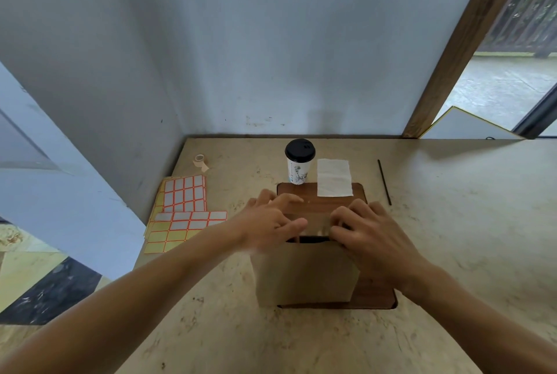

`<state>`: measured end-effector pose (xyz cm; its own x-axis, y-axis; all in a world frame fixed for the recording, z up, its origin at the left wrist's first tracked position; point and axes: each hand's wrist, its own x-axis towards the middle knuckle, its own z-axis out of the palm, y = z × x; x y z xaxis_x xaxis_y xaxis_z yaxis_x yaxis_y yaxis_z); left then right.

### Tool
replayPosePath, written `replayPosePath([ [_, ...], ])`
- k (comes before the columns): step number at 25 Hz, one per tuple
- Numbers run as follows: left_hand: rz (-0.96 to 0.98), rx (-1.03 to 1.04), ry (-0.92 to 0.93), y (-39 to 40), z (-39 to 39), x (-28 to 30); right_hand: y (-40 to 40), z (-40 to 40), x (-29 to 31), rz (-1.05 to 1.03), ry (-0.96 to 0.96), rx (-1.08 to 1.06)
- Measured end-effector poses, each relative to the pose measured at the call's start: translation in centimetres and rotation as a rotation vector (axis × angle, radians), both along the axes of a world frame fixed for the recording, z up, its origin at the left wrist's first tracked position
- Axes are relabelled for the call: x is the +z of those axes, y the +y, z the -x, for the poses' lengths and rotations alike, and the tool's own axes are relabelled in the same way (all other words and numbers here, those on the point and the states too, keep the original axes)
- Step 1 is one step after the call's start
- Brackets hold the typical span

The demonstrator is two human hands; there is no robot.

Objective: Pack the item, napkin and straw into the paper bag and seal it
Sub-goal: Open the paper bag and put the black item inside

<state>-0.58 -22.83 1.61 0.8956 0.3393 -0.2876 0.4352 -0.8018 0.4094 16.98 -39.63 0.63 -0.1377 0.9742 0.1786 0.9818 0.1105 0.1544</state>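
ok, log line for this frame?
both hands opening paper bag mouth | cup, napkin, straw unpacked | unsealed

One cup, napkin, straw, bag.

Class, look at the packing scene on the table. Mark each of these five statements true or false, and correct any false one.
1. The cup is already inside the paper bag. False: it stands on the table behind the bag.
2. Both hands, left hand and right hand, are at the bag's mouth. True.
3. The napkin lies right of the cup. True.
4. The straw is stuck through the cup's lid. False: it lies flat on the table, right of the napkin.
5. Label sheets lie left of the bag. True.
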Motion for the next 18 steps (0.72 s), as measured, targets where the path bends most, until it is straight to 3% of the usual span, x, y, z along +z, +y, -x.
replayPosePath([
  [2,0.14,0.063,0.021,0.4,-0.5,0.2,0.0,0.1,0.1,0.002,-0.013,0.036],
  [4,0.13,0.067,0.038,1.0,-0.8,0.4,-0.4,0.1,0.2,-0.01,-0.02,0.059],
  [13,-0.471,-0.064,0.024,2.7,-1.7,1.3,-2.9,0.1,2.1,0.047,-0.154,0.024],
  [18,-0.715,-0.221,0.038,2.1,-1.8,1.2,-0.3,1.5,4.7,0.348,0.088,-0.039],
])
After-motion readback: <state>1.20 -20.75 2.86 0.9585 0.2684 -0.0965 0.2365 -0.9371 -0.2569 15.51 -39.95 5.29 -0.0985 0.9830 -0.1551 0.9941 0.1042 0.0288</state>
